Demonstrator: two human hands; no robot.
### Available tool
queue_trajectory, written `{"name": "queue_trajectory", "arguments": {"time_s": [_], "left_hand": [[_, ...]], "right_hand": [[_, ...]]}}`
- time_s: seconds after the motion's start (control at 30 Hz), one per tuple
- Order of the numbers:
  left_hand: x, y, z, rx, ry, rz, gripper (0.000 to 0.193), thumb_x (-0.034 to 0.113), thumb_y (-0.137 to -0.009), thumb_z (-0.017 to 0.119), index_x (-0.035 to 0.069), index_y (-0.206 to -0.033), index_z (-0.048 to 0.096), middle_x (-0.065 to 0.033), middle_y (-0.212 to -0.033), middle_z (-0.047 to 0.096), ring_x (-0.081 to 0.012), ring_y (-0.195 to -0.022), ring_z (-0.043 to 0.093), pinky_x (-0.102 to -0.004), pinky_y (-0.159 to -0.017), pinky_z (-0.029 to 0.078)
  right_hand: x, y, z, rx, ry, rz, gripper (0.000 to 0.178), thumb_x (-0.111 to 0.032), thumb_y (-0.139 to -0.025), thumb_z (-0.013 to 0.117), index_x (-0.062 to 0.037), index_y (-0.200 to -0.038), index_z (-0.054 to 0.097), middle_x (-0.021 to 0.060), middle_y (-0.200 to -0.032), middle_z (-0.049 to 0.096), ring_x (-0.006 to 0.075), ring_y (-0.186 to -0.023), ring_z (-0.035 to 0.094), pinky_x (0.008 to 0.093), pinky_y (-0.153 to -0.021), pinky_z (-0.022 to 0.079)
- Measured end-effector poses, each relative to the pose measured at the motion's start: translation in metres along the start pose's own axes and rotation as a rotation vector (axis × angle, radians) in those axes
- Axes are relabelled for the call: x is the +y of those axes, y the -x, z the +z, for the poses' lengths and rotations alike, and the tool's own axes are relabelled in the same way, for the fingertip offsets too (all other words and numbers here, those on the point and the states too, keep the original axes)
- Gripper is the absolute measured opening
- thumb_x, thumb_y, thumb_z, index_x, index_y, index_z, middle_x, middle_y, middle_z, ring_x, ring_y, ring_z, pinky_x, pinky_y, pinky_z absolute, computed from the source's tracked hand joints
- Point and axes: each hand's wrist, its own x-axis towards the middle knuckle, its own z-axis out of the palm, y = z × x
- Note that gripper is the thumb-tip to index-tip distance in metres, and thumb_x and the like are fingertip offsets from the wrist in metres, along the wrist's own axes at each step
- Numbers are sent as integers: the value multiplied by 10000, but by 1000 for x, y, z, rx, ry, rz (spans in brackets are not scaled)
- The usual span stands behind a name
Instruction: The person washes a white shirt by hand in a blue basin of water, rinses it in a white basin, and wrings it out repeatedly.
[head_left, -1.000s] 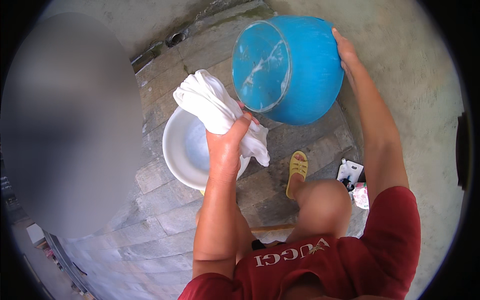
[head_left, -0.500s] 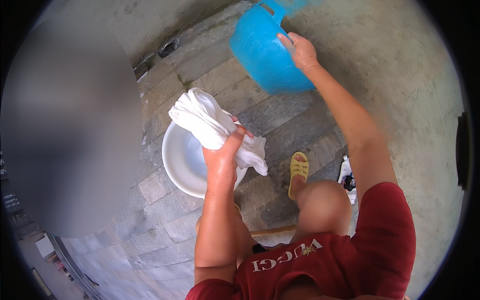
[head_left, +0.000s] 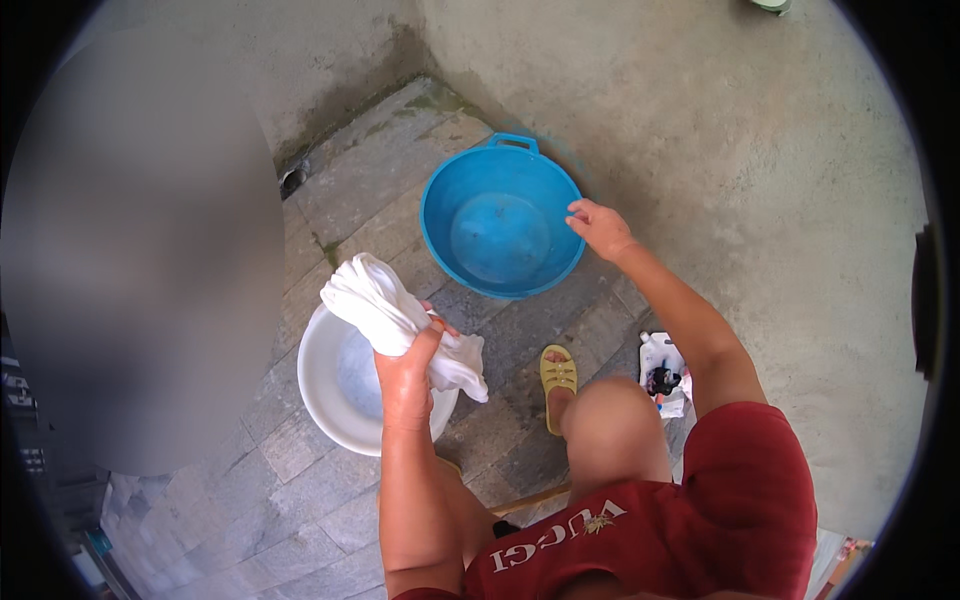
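Observation:
A bunched white cloth (head_left: 385, 315) is gripped by my left hand (head_left: 408, 368), its folds hanging out on both sides of the fist. Under it stands a white basin (head_left: 325, 400), partly hidden by the cloth and my forearm. Farther off, a round blue basin (head_left: 500, 240) sits upright on the floor, and nothing is seen inside it. My right hand (head_left: 602, 230) is at its right rim, the fingers bent over the edge.
Grey stone tiles (head_left: 330, 500) make up the floor, with a concrete wall (head_left: 700, 120) along the back and right. A pipe opening (head_left: 293, 182) shows low at the wall. Near my yellow slipper (head_left: 558, 372) lies a white tray (head_left: 655, 350) with small items. A blurred grey shape (head_left: 140, 260) blocks the left.
The blue basin, tilted up in my right hand before, now stands level on the floor with its inside showing. My left hand keeps the white cloth above the white basin.

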Motion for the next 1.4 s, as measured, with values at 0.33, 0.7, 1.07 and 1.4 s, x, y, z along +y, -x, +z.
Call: {"name": "queue_trajectory", "arguments": {"time_s": [0.33, 0.7, 1.07, 1.4], "left_hand": [[9, 12, -10, -191, 63, -105, 317, -4, -730, 579, -43, -1032, 494, -127, -779, 571, -242, -691, 605, -364, -652, 484], [35, 20, -11, -157, 8, -42, 285, 31, -726, 577, -41, -995, 518, -112, -768, 570, -228, -659, 596, -351, -610, 484], [45, 40, -27, -428, -66, -111, 307, 104, -707, 581, -17, -985, 535, -136, -700, 596, -246, -669, 596, -355, -670, 482], [84, 75, 4, -937, 41, -202, 249, 108, -743, 607, 4, -964, 567, -119, -673, 597, -230, -607, 590, -361, -665, 477]], "right_hand": [[-237, 1, -349, 1045, 461, -184, 770, -660, -839, 430, -11, -1251, 477, 145, -1047, 631, 291, -946, 608, 393, -801, 478], [-241, -45, -410, 631, 908, -117, 298, -217, -883, 497, 12, -1055, 577, 139, -919, 639, 247, -760, 615, 388, -706, 501], [-189, 1, -396, 966, 140, -354, 438, -354, -887, 528, -44, -1197, 521, 106, -950, 621, 225, -810, 595, 342, -720, 487], [-262, 187, -155, 508, 526, -1292, 607, -189, -726, 685, -198, -1281, 440, 10, -1385, 403, 215, -1300, 362, 518, -1054, 287]]}}
